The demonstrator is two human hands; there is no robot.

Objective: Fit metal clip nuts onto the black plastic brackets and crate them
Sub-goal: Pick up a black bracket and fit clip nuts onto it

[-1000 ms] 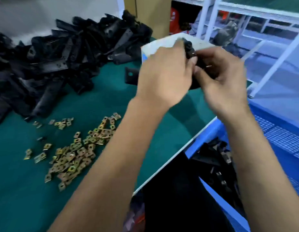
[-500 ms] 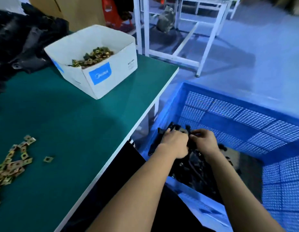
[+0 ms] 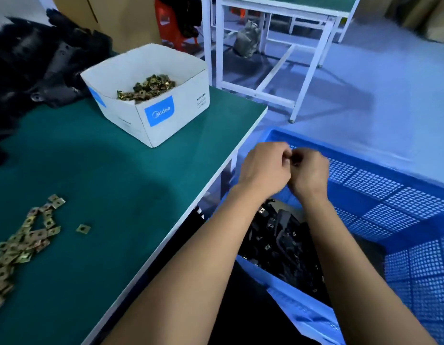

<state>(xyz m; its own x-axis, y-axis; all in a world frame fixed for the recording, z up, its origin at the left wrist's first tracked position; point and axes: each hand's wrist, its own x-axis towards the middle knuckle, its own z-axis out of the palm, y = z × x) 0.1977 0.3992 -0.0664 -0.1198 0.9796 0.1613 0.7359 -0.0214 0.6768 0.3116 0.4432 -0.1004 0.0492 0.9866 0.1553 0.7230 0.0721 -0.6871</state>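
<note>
Finished brackets lie heaped in the blue crate, directly below both hands. The left hand and right hand hover together, fingers curled; whether they pinch anything I cannot tell. Loose clip nuts lie far left on the green table, nearer the left hand.

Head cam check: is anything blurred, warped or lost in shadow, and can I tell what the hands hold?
Head view: the hands, left and right, are motion-blurred, so what they hold is unclear; wide-angle bending curves the table edge and crate; a blue cast washes the floor; the bracket pile is underexposed, nearly featureless; the box of clip nuts is sharp.
</note>
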